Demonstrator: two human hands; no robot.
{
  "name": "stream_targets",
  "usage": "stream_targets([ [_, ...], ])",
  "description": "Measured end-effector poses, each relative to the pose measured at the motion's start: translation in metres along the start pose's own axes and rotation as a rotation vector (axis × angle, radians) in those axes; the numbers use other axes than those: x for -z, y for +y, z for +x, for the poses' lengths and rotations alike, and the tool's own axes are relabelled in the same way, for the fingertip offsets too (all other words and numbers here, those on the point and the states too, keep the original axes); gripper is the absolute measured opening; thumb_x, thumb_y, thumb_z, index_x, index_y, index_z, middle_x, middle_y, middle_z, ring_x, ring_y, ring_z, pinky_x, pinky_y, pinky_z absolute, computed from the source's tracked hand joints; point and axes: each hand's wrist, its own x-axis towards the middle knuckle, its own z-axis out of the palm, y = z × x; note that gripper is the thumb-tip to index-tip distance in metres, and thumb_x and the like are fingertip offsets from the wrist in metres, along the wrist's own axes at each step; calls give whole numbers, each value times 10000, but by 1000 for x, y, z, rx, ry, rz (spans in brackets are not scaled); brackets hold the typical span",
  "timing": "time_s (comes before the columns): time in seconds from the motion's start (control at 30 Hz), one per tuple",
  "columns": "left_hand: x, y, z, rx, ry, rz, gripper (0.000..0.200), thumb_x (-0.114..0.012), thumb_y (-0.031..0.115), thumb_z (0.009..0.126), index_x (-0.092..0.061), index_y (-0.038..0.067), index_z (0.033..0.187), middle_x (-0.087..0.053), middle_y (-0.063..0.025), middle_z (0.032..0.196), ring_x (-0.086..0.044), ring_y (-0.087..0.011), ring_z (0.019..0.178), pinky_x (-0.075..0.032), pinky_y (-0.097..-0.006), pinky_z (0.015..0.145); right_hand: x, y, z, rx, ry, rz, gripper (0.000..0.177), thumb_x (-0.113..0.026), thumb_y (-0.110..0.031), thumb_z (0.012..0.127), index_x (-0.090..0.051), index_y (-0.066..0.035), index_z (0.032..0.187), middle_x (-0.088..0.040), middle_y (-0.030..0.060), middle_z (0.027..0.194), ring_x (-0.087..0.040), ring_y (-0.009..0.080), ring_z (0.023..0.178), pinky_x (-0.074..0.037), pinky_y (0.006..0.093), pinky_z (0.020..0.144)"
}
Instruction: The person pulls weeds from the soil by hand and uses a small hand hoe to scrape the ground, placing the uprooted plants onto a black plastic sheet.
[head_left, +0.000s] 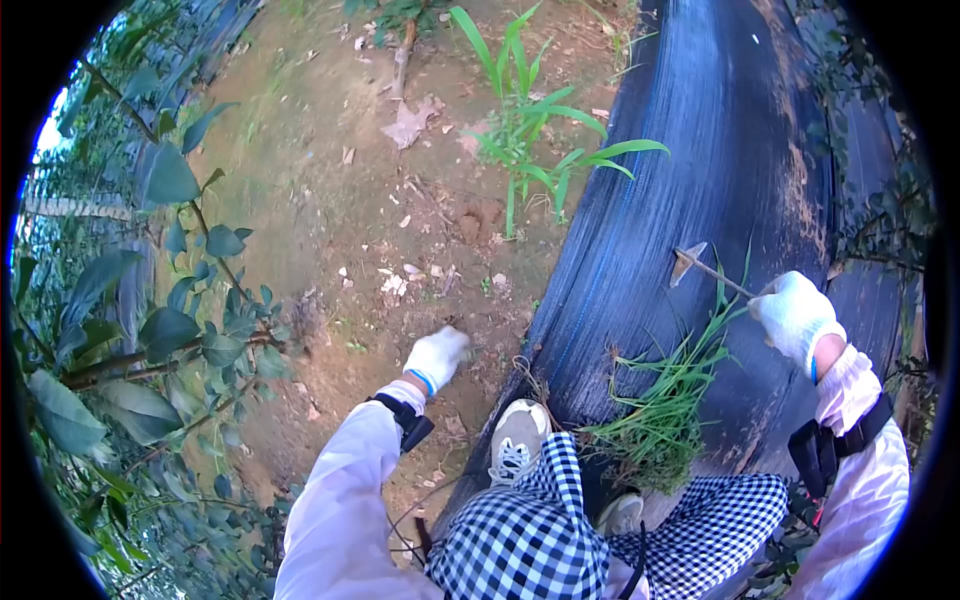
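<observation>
My right hand, in a white glove, is closed round the handle of a small hoe, whose metal head points left over the black ground sheet. My left hand, also gloved in white, is held over the bare soil with its fingers curled; whatever it holds, if anything, is too small to make out. Between my hands, a heap of pulled green grass with roots lies on the sheet beside my shoe.
Tall green grass grows from the soil at the sheet's left edge. Leafy branches reach in from the left. A dry leaf lies near a thin trunk at the top. More foliage stands at the far right.
</observation>
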Motion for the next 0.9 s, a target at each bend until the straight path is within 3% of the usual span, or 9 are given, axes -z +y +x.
stream_targets([
  [0.1, 20, -10, 10, 330, 353, -578, 210, -679, 103, 801, -664, 68, 1007, -673, -142, 979, -636, -329, 933, -518, -365, 849, 1, 1, -3, -25, -5, 40, 321, -654, -281, 809, -730, -38, 1003, -710, 212, 942, -685, 364, 944, -523, 399, 839],
  [0.17, 35, -15, 11, 204, 385, -371, 205, -684, 152, 818, -668, 75, 1007, -666, -148, 974, -634, -332, 938, -518, -384, 852, 0, 0, -2, -26, -3, 52, 312, -654, -274, 810, -733, -39, 998, -710, 211, 944, -686, 361, 947, -523, 397, 840],
  [0.33, 14, 36, -1, -107, -216, -54, 398, -646, 275, 860, -574, 130, 1224, -613, -151, 1055, -601, -351, 1030, -508, -428, 874, 0, 0, -1, -26, 23, 34, 291, -656, -260, 812, -739, -42, 986, -709, 213, 949, -687, 352, 946, -525, 387, 839],
  [0.43, -16, 66, 2, -226, -282, 54, 249, -659, 222, 828, -649, 146, 1064, -626, -122, 974, -601, -335, 993, -509, -424, 849, -2, 3, 1, -3, 18, 25, 293, -653, -261, 809, -738, -43, 986, -716, 196, 900, -702, 335, 888, -533, 375, 813],
  [0.53, -22, 49, 11, -124, -112, -159, 169, -655, 176, 807, -674, 130, 969, -643, -121, 940, -609, -332, 962, -509, -428, 831, 2, -3, -5, -27, -16, 73, 287, -647, -249, 806, -737, -37, 977, -717, 178, 831, -717, 302, 803, -542, 363, 776],
  [0.63, -1, 10, 9, 263, 530, -377, 108, -672, 82, 792, -675, 71, 899, -639, -141, 900, -618, -326, 906, -501, -405, 836, 2, -6, -10, -43, 9, 92, 281, -642, -234, 804, -735, -29, 973, -714, 161, 784, -720, 272, 729, -548, 348, 738],
  [0.7, 16, -27, 10, 384, 579, -292, 162, -677, 59, 790, -635, 30, 944, -617, -173, 1050, -601, -351, 985, -491, -388, 893, 1, -6, -8, -38, 13, 103, 280, -638, -224, 807, -734, -21, 975, -713, 162, 784, -719, 259, 713, -548, 336, 709],
  [0.87, 27, -31, 37, 75, 474, -154, 344, -756, 142, 725, -624, 79, 1036, -580, -161, 1157, -567, -373, 1071, -481, -422, 922, 4, -9, -11, -14, -3, 105, 276, -637, -220, 811, -735, -9, 959, -706, 156, 752, -714, 258, 675, -549, 328, 684],
  [0.9, 25, -30, 43, 123, 336, -105, 321, -743, 133, 734, -634, 88, 1032, -594, -142, 1172, -583, -368, 1026, -486, -430, 892, 4, -9, -11, -17, -5, 103, 275, -637, -219, 813, -735, -6, 957, -703, 154, 743, -713, 257, 667, -550, 329, 682],
])
